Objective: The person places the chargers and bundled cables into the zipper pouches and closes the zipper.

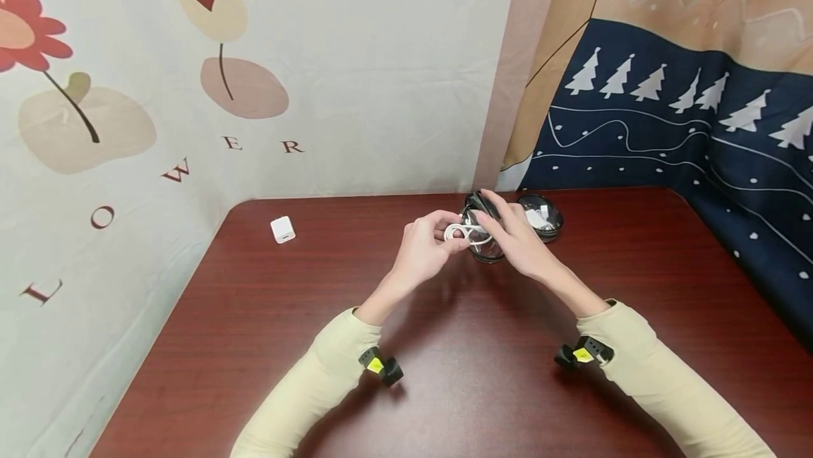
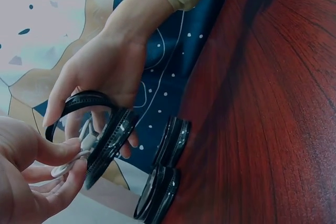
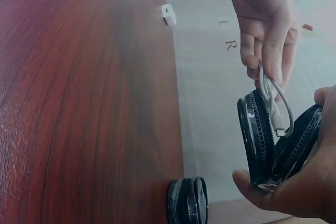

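Between its thumb and fingers, my left hand pinches a coiled white charging cable, its plug end hanging down in the right wrist view. The cable is at the mouth of a small round zip pouch, clear with black edging, which stands unzipped with its two halves spread apart. My right hand holds this pouch above the table, thumb on one side and fingers on the other. In the head view, the right fingers partly hide the pouch.
A second round black-edged pouch lies at the table's back edge, just right of the hands, with white items in it. Far to the left sits a white charger block. Behind the dark red table hangs a printed cloth.
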`<state>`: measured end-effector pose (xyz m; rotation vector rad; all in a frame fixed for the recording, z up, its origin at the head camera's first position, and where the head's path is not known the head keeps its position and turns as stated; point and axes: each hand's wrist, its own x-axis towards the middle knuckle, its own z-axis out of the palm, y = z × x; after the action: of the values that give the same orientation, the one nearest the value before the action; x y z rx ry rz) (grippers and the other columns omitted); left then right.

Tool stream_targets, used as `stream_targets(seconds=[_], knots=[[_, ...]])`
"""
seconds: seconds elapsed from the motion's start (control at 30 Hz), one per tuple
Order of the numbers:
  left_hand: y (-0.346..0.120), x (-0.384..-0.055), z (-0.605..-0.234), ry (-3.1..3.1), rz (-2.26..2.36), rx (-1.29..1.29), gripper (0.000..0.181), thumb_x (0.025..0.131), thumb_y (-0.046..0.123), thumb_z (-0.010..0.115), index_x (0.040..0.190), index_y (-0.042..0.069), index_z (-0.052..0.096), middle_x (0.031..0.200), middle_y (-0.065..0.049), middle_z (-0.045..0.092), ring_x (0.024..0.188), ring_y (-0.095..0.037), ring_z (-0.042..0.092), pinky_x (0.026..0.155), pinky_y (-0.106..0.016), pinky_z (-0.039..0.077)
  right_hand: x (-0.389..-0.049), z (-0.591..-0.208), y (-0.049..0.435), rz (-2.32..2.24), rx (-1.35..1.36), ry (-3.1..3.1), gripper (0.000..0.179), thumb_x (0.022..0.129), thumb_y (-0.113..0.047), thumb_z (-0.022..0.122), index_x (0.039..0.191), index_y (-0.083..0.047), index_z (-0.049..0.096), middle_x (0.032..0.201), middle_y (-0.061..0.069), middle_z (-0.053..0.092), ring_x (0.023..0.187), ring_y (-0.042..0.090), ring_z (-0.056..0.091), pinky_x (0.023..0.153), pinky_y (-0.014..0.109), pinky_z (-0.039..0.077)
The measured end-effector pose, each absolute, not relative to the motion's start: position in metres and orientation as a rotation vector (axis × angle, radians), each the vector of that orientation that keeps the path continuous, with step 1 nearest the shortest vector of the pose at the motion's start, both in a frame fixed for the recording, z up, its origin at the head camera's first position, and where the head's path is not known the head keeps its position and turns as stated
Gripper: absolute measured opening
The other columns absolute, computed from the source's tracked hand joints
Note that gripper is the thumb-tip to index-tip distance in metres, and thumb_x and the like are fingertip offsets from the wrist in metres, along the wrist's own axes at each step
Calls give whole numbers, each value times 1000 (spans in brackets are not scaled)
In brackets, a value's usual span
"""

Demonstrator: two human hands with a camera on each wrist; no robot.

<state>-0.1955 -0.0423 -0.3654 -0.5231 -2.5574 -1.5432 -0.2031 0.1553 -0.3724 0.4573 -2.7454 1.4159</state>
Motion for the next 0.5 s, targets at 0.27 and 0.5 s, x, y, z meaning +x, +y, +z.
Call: stream_targets(seconds=[0.27,0.5], knots=[[-37,-195,-362,-2572,-1483,-603,35,82,6,83,114,-1,70,100,-10,76,83,-17,74,69,-22,55,-200,-374,150,1437,494,-2731,60,107,-40,45,158,-12,31,142,26,36,131,34,35,106,56,33],[-36,-196,-362,-2625,-1420,-633,33,83,9,83,113,2,72,97,-7,75,80,-14,73,65,-20,54,-196,-370,145,1472,545,-2698,59,108,-40,44,158,-13,31,141,24,37,129,32,36,101,54,36]])
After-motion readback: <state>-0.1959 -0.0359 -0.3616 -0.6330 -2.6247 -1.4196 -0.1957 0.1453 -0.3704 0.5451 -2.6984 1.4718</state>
